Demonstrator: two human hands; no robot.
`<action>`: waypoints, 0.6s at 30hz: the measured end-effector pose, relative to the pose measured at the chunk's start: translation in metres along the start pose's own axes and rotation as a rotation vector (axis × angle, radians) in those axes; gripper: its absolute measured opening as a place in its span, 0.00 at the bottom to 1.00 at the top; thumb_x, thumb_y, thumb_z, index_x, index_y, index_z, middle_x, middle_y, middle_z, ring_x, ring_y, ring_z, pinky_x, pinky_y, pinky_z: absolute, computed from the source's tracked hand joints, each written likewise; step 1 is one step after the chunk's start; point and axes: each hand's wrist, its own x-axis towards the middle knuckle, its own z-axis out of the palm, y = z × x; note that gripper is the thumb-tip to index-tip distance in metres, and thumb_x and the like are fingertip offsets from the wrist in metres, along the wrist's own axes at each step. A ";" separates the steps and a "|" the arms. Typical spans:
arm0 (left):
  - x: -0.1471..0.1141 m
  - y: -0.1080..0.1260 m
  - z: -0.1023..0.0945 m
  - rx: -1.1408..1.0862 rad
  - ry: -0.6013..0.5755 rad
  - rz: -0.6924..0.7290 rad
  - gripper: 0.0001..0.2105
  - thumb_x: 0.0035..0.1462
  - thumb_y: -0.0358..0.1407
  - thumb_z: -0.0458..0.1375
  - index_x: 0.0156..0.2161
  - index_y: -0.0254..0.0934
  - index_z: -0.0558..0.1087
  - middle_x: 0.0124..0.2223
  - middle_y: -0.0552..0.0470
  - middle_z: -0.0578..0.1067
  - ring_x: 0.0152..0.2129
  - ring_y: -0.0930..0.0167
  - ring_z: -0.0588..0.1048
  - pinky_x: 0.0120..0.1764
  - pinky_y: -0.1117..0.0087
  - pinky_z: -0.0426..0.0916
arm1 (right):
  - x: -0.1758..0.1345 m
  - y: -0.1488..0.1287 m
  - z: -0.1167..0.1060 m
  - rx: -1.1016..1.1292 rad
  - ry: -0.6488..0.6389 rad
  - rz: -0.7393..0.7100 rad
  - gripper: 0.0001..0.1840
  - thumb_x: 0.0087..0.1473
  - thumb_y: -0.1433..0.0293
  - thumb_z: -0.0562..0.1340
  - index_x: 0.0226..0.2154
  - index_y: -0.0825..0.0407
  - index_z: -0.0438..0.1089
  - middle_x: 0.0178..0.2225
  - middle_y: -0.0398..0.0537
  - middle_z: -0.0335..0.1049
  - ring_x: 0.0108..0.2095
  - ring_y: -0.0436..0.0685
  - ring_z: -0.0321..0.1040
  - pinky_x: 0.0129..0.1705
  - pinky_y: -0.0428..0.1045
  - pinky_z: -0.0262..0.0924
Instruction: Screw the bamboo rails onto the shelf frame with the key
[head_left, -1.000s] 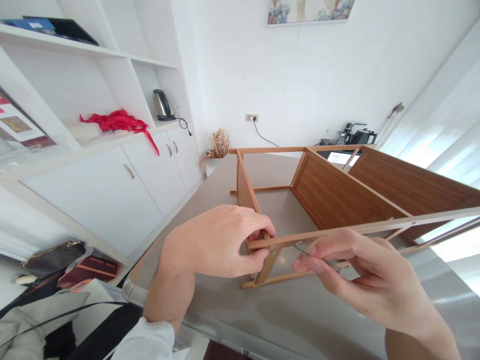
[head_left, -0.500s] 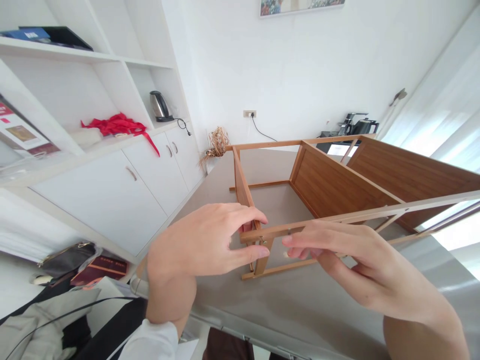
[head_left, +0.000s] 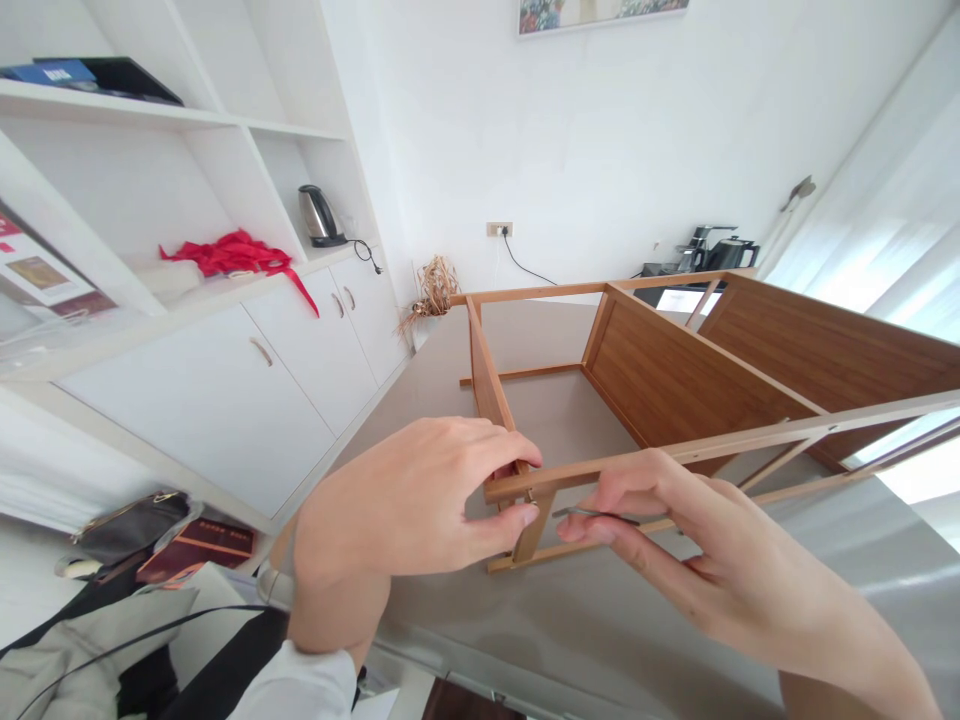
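My left hand [head_left: 416,500] is at the near left corner of a wooden shelf frame [head_left: 592,468], its fingers over the end panel and its thumb on the near side. Between thumb and index finger, a small metal screw [head_left: 531,495] sticks out of the rail. My right hand [head_left: 697,540] pinches a thin metal hex key [head_left: 592,514] between thumb and fingers. The tip of the key points left at the screw, a little apart from it. The frame lies on its side on a grey table [head_left: 600,620]; its wooden panels [head_left: 690,370] stand across it.
White cabinets and shelves [head_left: 300,370] run along the left, with a kettle [head_left: 321,215] and red ribbon [head_left: 232,252] on them. Dried flowers [head_left: 435,285] stand beyond the frame. A coffee machine [head_left: 697,250] is at the back right. Bags and a box [head_left: 199,548] lie lower left.
My right hand's fingers have turned and drawn together, and the hex key now shows between them. My left hand stays at the corner; the view has shifted slightly.
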 end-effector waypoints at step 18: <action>0.004 -0.003 -0.004 -0.018 -0.045 0.023 0.10 0.64 0.42 0.56 0.46 0.42 0.74 0.38 0.55 0.76 0.33 0.70 0.73 0.38 0.69 0.63 | 0.004 -0.005 0.006 -0.238 0.021 -0.169 0.10 0.61 0.75 0.59 0.44 0.47 0.68 0.33 0.41 0.72 0.31 0.49 0.70 0.35 0.44 0.63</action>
